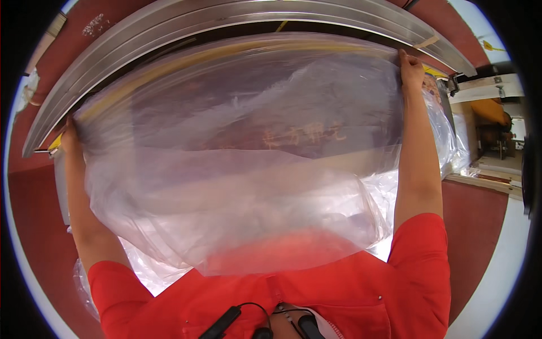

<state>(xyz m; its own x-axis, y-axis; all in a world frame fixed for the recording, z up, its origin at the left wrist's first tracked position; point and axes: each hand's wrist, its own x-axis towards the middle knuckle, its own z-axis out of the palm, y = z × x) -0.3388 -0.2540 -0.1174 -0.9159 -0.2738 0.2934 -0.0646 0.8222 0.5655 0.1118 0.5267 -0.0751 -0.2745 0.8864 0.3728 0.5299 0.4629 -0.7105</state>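
Note:
A wide sheet of clear, pinkish plastic film stretches between my two arms and hangs back toward my red shirt. At its far left corner my left hand is closed on the edge, its fingers partly hidden. My right hand pinches the far right corner with the arm stretched out. Just beyond both hands runs a long metal bar, which looks curved in this view. Through the film a dark surface shows, with a yellow strip along its far side.
More crumpled clear plastic lies to the right of my right arm. Past it stands a machine part with a pale arm and an orange piece. Red floor shows at the sides. A black cord and clip hang at my chest.

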